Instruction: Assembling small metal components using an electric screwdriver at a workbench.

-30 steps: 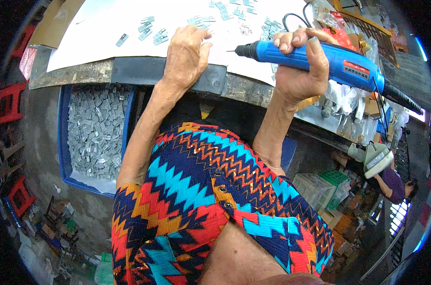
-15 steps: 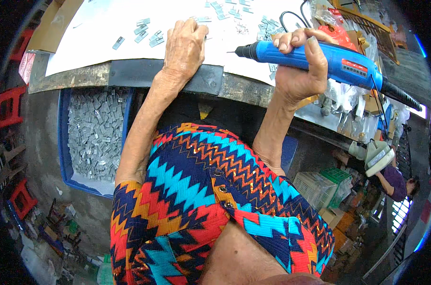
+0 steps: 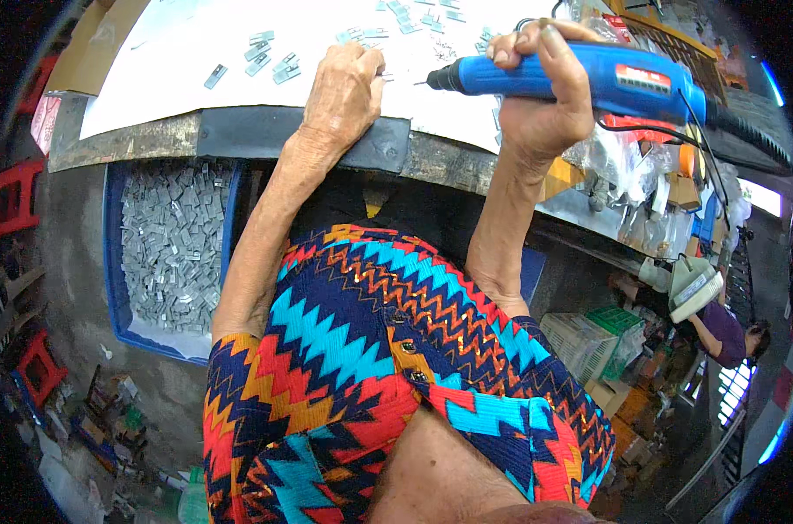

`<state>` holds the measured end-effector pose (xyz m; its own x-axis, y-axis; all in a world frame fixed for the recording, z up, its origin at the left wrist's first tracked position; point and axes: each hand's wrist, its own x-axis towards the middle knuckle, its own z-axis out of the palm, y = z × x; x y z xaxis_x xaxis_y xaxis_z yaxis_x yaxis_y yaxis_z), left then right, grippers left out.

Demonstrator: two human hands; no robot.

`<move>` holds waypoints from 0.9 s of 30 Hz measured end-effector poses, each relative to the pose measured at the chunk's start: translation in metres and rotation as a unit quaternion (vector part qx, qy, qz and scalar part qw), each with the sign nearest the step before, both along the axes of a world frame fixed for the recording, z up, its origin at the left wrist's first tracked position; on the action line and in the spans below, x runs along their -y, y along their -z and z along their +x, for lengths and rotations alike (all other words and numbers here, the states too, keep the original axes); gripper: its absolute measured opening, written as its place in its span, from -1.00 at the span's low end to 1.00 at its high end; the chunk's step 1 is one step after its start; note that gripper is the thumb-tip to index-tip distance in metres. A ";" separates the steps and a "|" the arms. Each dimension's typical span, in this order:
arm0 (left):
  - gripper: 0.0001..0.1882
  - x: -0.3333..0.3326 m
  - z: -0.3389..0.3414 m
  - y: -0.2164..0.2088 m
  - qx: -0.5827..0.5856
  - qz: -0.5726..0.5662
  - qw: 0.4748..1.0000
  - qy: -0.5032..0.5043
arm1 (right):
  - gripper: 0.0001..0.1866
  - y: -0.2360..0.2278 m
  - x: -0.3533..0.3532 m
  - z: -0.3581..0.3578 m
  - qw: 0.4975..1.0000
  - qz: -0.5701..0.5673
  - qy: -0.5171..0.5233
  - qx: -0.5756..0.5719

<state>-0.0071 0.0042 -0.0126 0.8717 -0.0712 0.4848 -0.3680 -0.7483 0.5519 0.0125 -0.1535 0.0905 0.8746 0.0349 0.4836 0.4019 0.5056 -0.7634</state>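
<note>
While gripping the blue electric screwdriver [image 3: 588, 74] level over the white sheet [image 3: 195, 96], right hand [image 3: 545, 105] wrapped fully round the barrel, bit tip aimed leftward at the left hand's fingertips; left hand [image 3: 344, 92] pressed knuckles-up on the sheet near the bench edge [image 3: 152, 140], fingers curled down, seemingly pinning a small piece, though not visible under the fingers, so cannot say for certain that anything is held. Scattered across the sheet, small grey metal clips [image 3: 270, 57]; heaped below the bench, many more of the same in a blue bin [image 3: 169, 244].

Likely trouble: bit tip very near the left fingertips, so a slip off a small piece could nick a finger; trailing black cord [image 3: 746, 148] lying among clear bags [image 3: 623, 166] could snag and tug the tool off line; loose clips near the edge could be swept down by a forearm.

Hard to make out: point of contact between bit and work, hidden by the left fingers; far part of the sheet cut off at the top; another person [image 3: 728, 336] at lower right, small and warped by the lens.
</note>
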 end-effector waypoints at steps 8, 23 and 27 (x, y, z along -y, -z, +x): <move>-0.92 0.000 -0.001 0.003 0.015 -0.039 0.999 0.013 | -0.78 -0.002 -0.036 0.006 0.995 -0.047 0.084 -0.038; -0.89 0.002 0.000 0.002 -0.016 -0.039 0.999 0.001 | -0.82 0.002 -0.051 0.012 0.995 -0.080 0.063 0.009; -0.87 0.002 -0.001 0.002 -0.008 -0.049 0.999 -0.004 | -0.82 0.004 -0.053 0.012 0.997 -0.071 0.036 0.008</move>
